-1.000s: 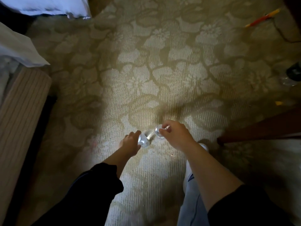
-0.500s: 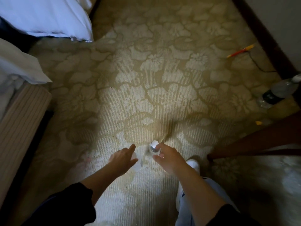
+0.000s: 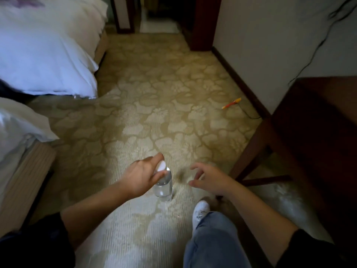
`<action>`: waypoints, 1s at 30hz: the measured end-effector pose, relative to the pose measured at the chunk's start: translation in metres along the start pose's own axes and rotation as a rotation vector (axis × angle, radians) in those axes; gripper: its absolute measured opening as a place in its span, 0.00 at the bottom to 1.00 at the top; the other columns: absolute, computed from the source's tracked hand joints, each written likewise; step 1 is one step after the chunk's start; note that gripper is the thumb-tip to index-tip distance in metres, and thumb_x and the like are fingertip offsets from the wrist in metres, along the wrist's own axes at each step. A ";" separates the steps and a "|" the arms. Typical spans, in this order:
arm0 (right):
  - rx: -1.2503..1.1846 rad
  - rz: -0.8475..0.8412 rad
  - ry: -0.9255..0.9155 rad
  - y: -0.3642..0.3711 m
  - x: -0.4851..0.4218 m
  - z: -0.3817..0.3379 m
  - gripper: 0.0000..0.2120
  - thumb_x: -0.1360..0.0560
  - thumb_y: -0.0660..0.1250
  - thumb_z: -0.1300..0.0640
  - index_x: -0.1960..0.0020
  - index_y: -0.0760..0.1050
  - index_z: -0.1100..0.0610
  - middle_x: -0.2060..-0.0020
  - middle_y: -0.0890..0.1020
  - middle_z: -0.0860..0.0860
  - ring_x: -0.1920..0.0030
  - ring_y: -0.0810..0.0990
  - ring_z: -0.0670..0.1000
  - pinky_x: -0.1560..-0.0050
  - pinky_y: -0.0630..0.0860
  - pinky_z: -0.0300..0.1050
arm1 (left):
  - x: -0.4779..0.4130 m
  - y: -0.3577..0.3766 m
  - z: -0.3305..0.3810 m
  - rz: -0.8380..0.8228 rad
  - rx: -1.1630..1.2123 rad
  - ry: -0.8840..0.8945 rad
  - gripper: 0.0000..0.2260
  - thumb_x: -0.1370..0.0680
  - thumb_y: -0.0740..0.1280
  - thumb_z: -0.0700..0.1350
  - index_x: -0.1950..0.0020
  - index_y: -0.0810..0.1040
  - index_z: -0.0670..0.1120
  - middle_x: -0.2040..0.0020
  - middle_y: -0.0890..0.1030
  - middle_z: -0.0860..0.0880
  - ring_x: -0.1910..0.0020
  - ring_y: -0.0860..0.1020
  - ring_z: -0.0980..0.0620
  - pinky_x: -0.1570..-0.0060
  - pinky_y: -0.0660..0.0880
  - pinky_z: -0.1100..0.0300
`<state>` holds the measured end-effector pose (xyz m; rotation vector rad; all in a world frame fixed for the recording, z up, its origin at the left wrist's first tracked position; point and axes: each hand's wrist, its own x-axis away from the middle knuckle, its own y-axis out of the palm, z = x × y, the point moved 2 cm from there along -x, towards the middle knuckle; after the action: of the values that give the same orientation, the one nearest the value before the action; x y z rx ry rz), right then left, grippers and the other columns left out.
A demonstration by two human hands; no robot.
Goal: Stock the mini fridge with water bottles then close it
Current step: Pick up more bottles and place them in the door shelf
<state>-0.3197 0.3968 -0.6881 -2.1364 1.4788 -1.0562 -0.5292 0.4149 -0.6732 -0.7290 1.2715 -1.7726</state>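
Observation:
A clear water bottle (image 3: 164, 185) with a white cap hangs upright just over the patterned carpet, low in the middle of the view. My left hand (image 3: 142, 176) pinches it at the cap from the left. My right hand (image 3: 209, 177) hovers a short way to the right of the bottle with its fingers spread and loosely curled. Nothing shows in it; only a faint blur lies between it and the bottle. No mini fridge is in view.
A bed with a white duvet (image 3: 44, 49) fills the left side. A dark wooden table (image 3: 318, 144) stands on the right against the wall. An orange pen-like thing (image 3: 231, 103) on a black cable lies near the skirting. My white shoe (image 3: 201, 209) is below the right hand.
The view has tilted up to show the room. My right hand's fingers have spread and the bottle it held is no longer seen. My left hand keeps its bottle.

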 end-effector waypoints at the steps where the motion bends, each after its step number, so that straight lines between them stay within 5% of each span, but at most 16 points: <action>1: -0.003 0.009 -0.011 -0.008 0.013 -0.009 0.24 0.27 0.71 0.51 0.34 0.69 0.52 0.58 0.75 0.43 0.56 0.75 0.42 0.54 0.72 0.37 | 0.002 -0.017 0.012 0.027 0.018 0.028 0.11 0.21 0.57 0.55 0.47 0.65 0.49 0.59 0.73 0.52 0.58 0.77 0.47 0.63 0.66 0.58; 6: -0.053 0.092 -0.068 -0.040 0.082 -0.049 0.28 0.30 0.73 0.53 0.33 0.68 0.51 0.46 0.74 0.49 0.42 0.77 0.51 0.41 0.75 0.47 | 0.012 -0.088 0.075 0.147 0.076 0.172 0.11 0.21 0.58 0.55 0.46 0.67 0.48 0.60 0.73 0.52 0.62 0.73 0.49 0.63 0.66 0.57; 12: -0.079 0.394 -0.234 -0.069 0.174 -0.095 0.33 0.30 0.73 0.54 0.29 0.64 0.50 0.36 0.70 0.44 0.33 0.67 0.42 0.35 0.65 0.40 | 0.033 -0.144 0.149 0.252 0.213 0.350 0.06 0.22 0.61 0.51 0.51 0.69 0.50 0.65 0.71 0.56 0.64 0.71 0.54 0.63 0.64 0.59; 16: -0.049 0.545 -0.315 -0.084 0.230 -0.110 0.32 0.30 0.73 0.53 0.29 0.64 0.50 0.38 0.73 0.43 0.37 0.71 0.43 0.34 0.69 0.45 | 0.048 -0.178 0.204 0.290 0.202 0.454 0.06 0.22 0.59 0.55 0.51 0.68 0.53 0.64 0.74 0.56 0.63 0.75 0.53 0.62 0.72 0.54; 21: -0.050 0.688 -0.307 -0.102 0.298 -0.103 0.27 0.29 0.69 0.44 0.34 0.61 0.40 0.50 0.80 0.50 0.54 0.80 0.52 0.52 0.79 0.54 | 0.072 -0.204 0.282 0.318 0.191 0.524 0.06 0.21 0.57 0.55 0.47 0.66 0.56 0.64 0.73 0.59 0.62 0.75 0.56 0.61 0.73 0.54; 27: -0.047 0.841 -0.262 -0.122 0.376 -0.081 0.29 0.31 0.65 0.37 0.33 0.61 0.40 0.39 0.77 0.42 0.39 0.76 0.45 0.44 0.78 0.54 | 0.088 -0.209 0.360 0.296 0.365 0.737 0.09 0.23 0.59 0.57 0.51 0.71 0.54 0.62 0.76 0.55 0.63 0.75 0.55 0.62 0.72 0.55; 30: 0.003 0.955 -0.181 -0.130 0.422 -0.063 0.27 0.30 0.66 0.40 0.34 0.63 0.41 0.44 0.80 0.41 0.42 0.79 0.44 0.44 0.77 0.55 | 0.089 -0.203 0.396 0.193 0.533 0.857 0.10 0.26 0.61 0.60 0.51 0.73 0.55 0.63 0.77 0.55 0.64 0.75 0.58 0.62 0.71 0.63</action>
<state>-0.2028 0.0761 -0.4009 -1.1761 2.0297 -0.4804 -0.3069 0.1820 -0.3535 0.4998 1.2139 -2.1954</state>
